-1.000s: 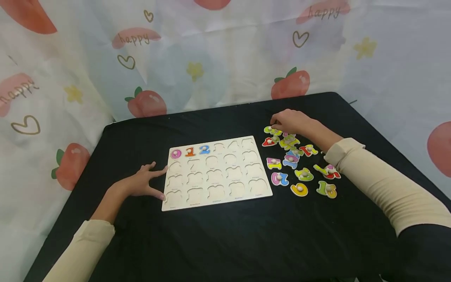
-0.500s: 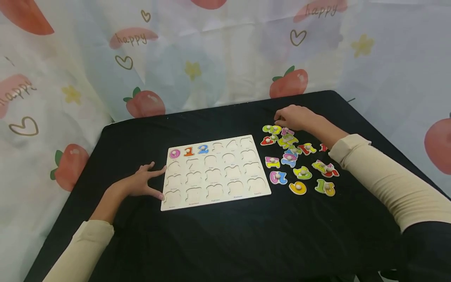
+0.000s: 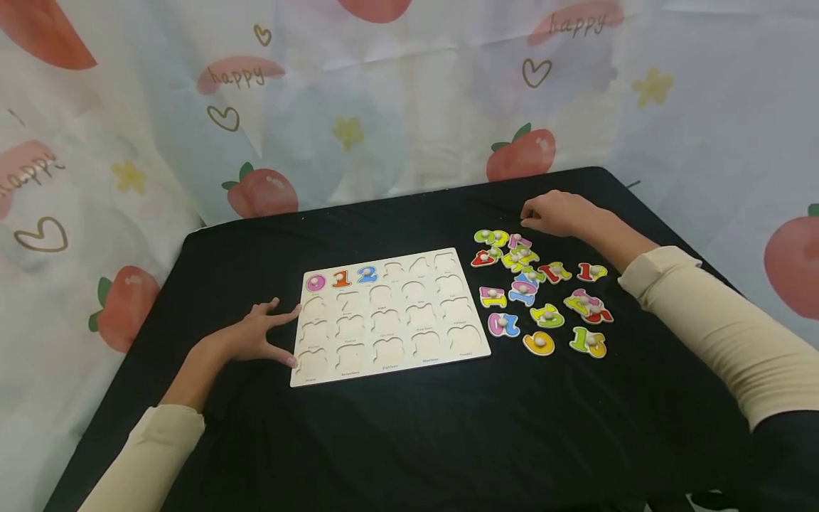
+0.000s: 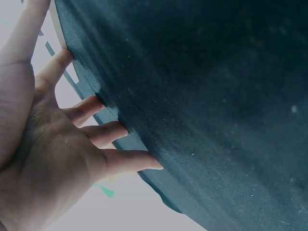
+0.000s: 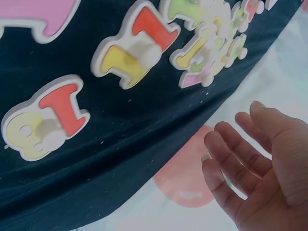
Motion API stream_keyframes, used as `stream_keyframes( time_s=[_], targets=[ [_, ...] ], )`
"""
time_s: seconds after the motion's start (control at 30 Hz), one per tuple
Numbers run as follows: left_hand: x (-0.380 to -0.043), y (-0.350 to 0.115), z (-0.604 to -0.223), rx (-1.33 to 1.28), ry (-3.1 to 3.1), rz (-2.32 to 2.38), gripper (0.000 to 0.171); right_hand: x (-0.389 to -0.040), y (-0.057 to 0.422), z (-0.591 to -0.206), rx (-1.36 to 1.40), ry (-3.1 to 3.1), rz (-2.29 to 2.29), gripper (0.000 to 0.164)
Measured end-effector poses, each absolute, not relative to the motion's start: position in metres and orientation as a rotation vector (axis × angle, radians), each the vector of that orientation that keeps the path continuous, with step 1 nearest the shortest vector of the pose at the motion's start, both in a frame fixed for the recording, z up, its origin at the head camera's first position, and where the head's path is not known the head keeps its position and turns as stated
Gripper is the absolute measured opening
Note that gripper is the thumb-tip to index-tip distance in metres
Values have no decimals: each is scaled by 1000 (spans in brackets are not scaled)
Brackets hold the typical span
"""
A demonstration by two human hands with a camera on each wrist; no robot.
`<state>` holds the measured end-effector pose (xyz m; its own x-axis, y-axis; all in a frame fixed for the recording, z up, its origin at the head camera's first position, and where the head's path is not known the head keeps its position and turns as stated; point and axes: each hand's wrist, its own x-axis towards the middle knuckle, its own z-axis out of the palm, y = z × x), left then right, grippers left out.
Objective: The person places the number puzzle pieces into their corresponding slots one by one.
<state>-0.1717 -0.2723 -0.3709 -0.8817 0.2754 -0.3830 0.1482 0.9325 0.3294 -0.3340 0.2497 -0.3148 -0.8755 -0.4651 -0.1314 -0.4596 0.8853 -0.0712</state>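
Observation:
A pale wooden number board (image 3: 397, 363) lies on the black cloth, with pieces 0 (image 3: 316, 283), 1 (image 3: 342, 279) and 2 (image 3: 367, 274) in its top row of recesses. My left hand (image 3: 246, 336) is spread at the board's left edge, thumb and index fingertip right at the rim. Beyond the loose pieces hovers my right hand (image 3: 558, 213), holding nothing. Its fingers are loosely bent in the right wrist view. Nearby lie a red-and-yellow 11 (image 5: 120, 60) and a red-and-yellow 18 (image 5: 62, 113), each with a round knob.
Several colourful number pieces lie scattered right of the board, some overlapping, among them a blue-and-pink 20 (image 3: 503, 325) and a yellow piece (image 3: 539, 343). A white printed curtain (image 3: 397, 99) hangs behind the black-covered table (image 3: 384, 448).
My right hand has drawn away to the right from the far pieces, and the red-and-yellow 18 now shows fully. My left hand keeps its place at the board.

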Motion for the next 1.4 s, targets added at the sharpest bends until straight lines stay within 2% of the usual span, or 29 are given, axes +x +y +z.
stream_keyframes(
  time_s=[0.43, 0.7, 0.97, 1.4],
  targets=[
    [-170, -269, -369, 292, 2646, 417, 110, -332, 261, -320, -710, 2867, -70, 17],
    [-172, -271, -371, 293, 2644, 398, 110, -333, 261, -327, -835, 2784, -176, 11],
    [-173, -272, -372, 302, 2638, 413, 110, -331, 257, -337, -933, 2643, -252, 13],
    [-171, -271, -371, 296, 2658, 424, 110, -330, 249, -335, -946, 2707, -208, 14]
  ],
)
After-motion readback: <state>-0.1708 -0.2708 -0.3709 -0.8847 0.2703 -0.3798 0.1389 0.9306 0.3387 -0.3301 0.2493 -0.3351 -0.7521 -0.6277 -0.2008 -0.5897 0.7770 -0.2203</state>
